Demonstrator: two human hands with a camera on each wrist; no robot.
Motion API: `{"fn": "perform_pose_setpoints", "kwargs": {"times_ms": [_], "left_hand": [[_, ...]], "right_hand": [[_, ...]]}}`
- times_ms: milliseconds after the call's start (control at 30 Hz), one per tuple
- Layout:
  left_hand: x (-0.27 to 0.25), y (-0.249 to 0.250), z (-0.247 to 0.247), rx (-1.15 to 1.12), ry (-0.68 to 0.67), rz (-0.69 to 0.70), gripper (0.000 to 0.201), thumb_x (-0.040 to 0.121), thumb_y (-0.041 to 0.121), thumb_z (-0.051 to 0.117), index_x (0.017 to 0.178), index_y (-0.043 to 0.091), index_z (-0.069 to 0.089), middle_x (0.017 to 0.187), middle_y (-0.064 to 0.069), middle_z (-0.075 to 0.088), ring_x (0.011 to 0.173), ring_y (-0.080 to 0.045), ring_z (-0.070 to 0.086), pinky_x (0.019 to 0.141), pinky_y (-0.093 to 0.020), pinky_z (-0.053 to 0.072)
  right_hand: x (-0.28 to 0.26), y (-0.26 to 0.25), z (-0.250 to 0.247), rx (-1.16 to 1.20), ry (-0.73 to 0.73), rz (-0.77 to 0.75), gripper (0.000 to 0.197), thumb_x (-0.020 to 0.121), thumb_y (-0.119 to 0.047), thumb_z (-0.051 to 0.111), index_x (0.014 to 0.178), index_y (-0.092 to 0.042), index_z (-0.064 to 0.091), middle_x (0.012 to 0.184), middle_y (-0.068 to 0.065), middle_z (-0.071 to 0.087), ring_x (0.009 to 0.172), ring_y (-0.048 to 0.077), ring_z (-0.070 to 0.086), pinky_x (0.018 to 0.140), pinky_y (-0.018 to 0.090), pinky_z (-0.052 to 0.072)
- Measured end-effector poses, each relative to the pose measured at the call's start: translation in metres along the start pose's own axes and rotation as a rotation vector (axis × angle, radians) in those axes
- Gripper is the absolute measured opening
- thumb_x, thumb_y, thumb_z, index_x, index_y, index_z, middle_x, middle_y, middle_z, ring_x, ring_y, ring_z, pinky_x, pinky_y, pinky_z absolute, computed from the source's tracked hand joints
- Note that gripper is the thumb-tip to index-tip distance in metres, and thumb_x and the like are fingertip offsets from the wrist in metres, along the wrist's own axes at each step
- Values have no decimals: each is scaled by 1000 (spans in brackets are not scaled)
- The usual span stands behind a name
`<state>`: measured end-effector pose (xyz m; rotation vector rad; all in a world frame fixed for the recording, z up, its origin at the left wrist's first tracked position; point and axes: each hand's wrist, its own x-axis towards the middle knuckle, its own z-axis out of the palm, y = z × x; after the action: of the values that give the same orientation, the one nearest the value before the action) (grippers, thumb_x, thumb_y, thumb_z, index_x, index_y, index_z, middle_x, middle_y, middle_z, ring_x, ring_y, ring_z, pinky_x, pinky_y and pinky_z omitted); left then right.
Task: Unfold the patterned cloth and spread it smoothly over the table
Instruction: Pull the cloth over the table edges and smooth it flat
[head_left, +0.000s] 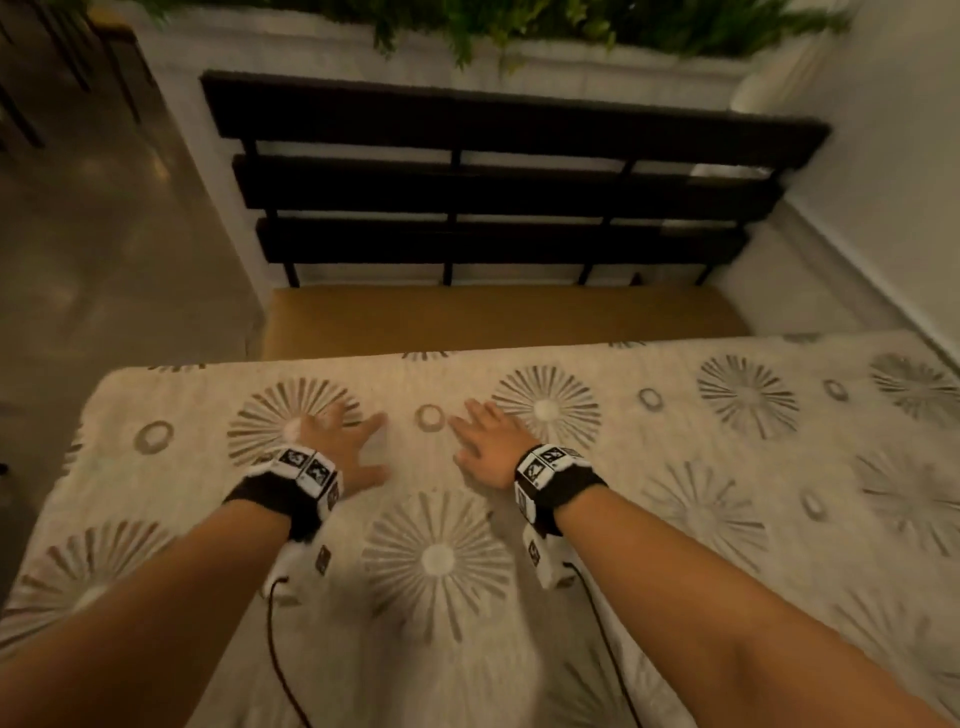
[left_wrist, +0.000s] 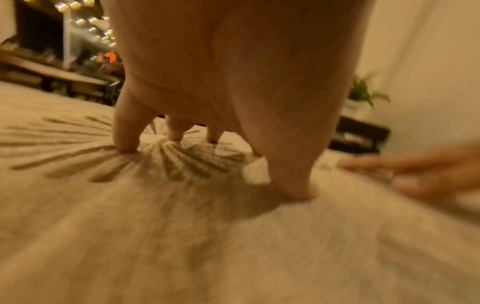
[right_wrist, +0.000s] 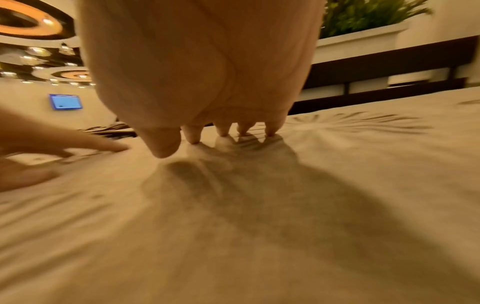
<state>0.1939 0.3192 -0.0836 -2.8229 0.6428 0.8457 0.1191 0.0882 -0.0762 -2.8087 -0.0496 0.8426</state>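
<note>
1. While both arms reach forward over the table, the patterned cloth (head_left: 675, 467) lies unfolded across its top, beige with grey sunburst and ring motifs, its far edge hanging over the table's far side.
2. The left hand (head_left: 340, 447) lies palm down on the cloth, fingers straight and spread, grasping nothing; it covers part of a sunburst near the far left of the tabletop.
3. In the left wrist view, the fingertips (left_wrist: 124, 148) and thumb touch the fabric, and the sunburst's rays fan out around them.
4. The right hand (head_left: 491, 447) lies just beside the left, also flat with fingers extended and splayed, holding nothing.
5. In the right wrist view its fingertips (right_wrist: 193, 139) meet the cloth, with the hand's shadow falling toward the camera.
6. A small ring motif (head_left: 430, 417) sits between the two hands.
7. Beyond the table stands a dark slatted bench (head_left: 493, 192) with a tan seat, and green plants (head_left: 519, 21) fill a white planter behind it.
8. Both wrist views are blurred near the camera.
</note>
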Motion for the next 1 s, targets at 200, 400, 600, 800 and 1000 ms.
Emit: {"fn": "perform_pose_setpoints", "kwargs": {"times_ms": [200, 400, 600, 800, 1000], "left_hand": [[1, 3, 4, 19, 15, -68, 89, 78, 79, 43, 150, 45, 1, 162, -7, 5, 149, -25, 4, 119, -44, 10], [7, 47, -27, 115, -92, -259, 92, 67, 65, 58, 146, 30, 27, 151, -7, 28, 142, -30, 23, 115, -42, 25], [62, 253, -81, -40, 160, -55, 76, 81, 66, 53, 145, 35, 26, 154, -9, 23, 140, -35, 26, 110, -51, 31], [93, 331, -55, -39, -47, -4, 108, 46, 101, 27, 140, 57, -3, 160, -17, 6, 144, -49, 9, 112, -64, 18], [90, 359, -87, -18, -52, -48, 97, 56, 81, 52, 140, 39, 28, 141, -14, 37, 125, -44, 42, 100, -54, 39]], "right_hand": [[-42, 191, -9, 31, 105, 246, 66, 95, -60, 26, 152, -39, -2, 161, -6, -13, 150, 21, -7, 118, 52, 4], [-91, 378, -30, 205, 107, 657, 76, 91, -68, 24, 153, -33, -4, 162, 2, -15, 149, 32, -7, 118, 55, 4], [-54, 325, -57, 90, 143, 145, 64, 96, -50, 30, 153, -32, 7, 163, 4, -7, 149, 28, -1, 120, 48, 7], [-60, 365, -49, 147, 101, 209, 65, 93, -57, 29, 151, -43, 4, 162, -5, -13, 149, 23, -8, 115, 55, -3], [-130, 483, -40, 213, 85, 564, 67, 96, -61, 23, 152, -37, -5, 161, -2, -17, 149, 27, -10, 118, 52, 2]]}}
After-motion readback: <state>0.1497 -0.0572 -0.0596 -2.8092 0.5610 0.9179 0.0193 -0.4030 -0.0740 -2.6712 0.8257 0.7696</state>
